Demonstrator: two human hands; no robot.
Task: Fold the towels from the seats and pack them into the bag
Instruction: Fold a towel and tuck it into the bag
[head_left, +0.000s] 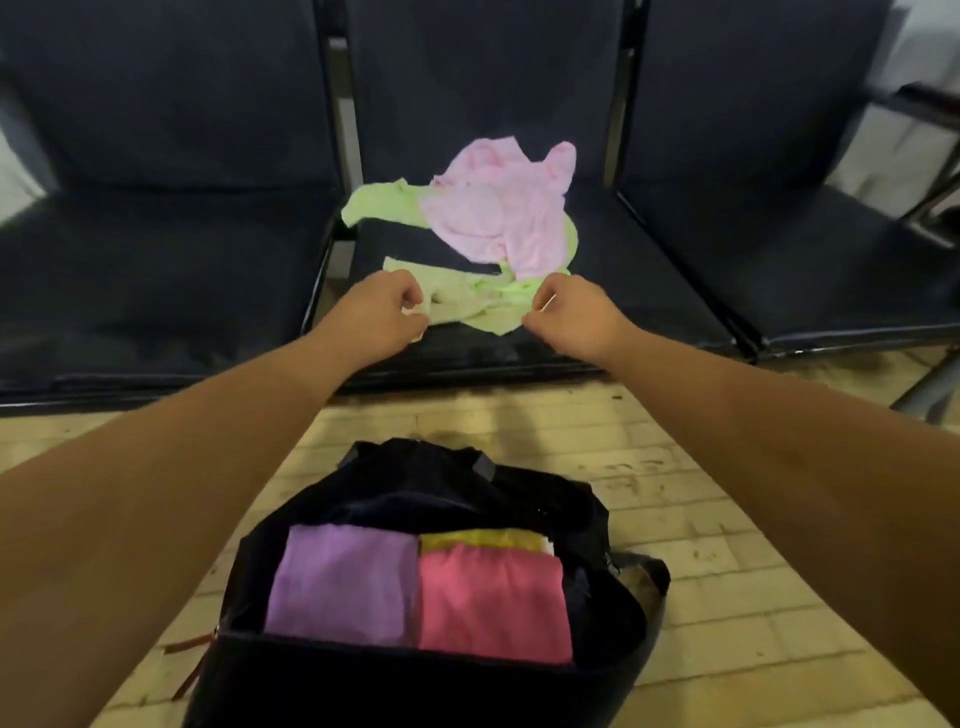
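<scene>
Your left hand (387, 312) and right hand (563, 306) each pinch the near edge of the crumpled light-green cloth towel (467, 304), its long axis running between them

Soft matt cloth is showing in the pink towel (488, 213) and the pale green towel (467, 299), both lying crumpled on the middle seat (613, 291), whose dark padding is looking smooth with a slight sheen at its front edge. The bag (395, 680) is looking like dull black fabric, holding matt folded towels (415, 592). The floor (701, 499) is showing rough, scuffed tiles.
</scene>
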